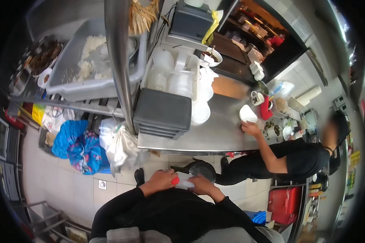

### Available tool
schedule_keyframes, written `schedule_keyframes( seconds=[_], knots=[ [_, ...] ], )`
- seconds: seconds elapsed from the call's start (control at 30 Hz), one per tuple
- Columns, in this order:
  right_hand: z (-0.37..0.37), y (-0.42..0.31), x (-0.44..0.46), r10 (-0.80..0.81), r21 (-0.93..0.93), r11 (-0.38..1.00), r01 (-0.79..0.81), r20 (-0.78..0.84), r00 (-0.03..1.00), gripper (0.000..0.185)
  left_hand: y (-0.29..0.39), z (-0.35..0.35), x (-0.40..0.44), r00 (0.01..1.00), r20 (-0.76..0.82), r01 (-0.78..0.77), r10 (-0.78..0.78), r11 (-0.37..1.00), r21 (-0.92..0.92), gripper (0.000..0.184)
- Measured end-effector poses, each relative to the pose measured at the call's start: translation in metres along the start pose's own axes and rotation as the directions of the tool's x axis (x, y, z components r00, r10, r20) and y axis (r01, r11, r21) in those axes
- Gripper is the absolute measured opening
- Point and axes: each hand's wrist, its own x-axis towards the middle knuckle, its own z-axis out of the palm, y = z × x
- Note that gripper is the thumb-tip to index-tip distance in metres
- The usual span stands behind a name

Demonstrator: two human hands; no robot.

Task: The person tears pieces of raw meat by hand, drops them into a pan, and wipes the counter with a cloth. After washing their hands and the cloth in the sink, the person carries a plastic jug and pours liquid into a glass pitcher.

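Note:
Close to my body, below the counter's front edge, a translucent white bottle point(183, 181) with a red cap point(175, 180) lies sideways between my hands. My left hand point(162, 180) is closed round its red-capped end. Around the other end are the fingers of my right hand point(202, 185). Both hands are over the tiled floor, apart from the steel counter point(223, 135). Part of the bottle is hidden by my fingers.
A co-worker in black point(308, 158) stands at the right, one hand at a white bowl point(247, 114) on the counter. Ahead are a grey box point(162, 113) and plastic containers point(180, 83). A metal post point(119, 60) rises left; bags point(83, 146) hang below the shelf.

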Motion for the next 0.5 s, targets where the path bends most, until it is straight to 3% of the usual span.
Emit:
schedule_keyframes(
  seconds=[0.07,0.2,0.3,0.43,0.5],
  knots=[
    [-0.001,-0.01,0.008,0.046,0.001,0.999,-0.046,-0.011,0.999,0.037,-0.02,-0.007,0.008,0.991,-0.009,-0.134,0.134,0.991,0.014,0.033],
    [-0.008,-0.041,0.018,0.124,-0.002,0.992,-0.125,-0.085,0.989,0.037,-0.038,-0.04,0.011,0.971,0.043,-0.233,0.236,0.97,-0.068,0.028],
    [0.005,-0.05,0.021,0.186,0.058,0.982,-0.179,-0.151,0.971,0.037,-0.052,-0.044,0.014,0.954,0.117,-0.275,0.276,0.961,-0.024,0.034],
    [0.003,-0.069,0.023,0.236,0.093,0.97,-0.224,-0.163,0.958,0.039,-0.067,-0.046,0.015,0.931,0.059,-0.356,0.359,0.933,-0.058,0.034],
    [0.005,-0.071,0.025,0.245,0.084,0.969,-0.234,-0.156,0.957,0.039,-0.072,-0.045,0.015,0.93,0.071,-0.356,0.362,0.931,-0.079,0.025]
  ],
)
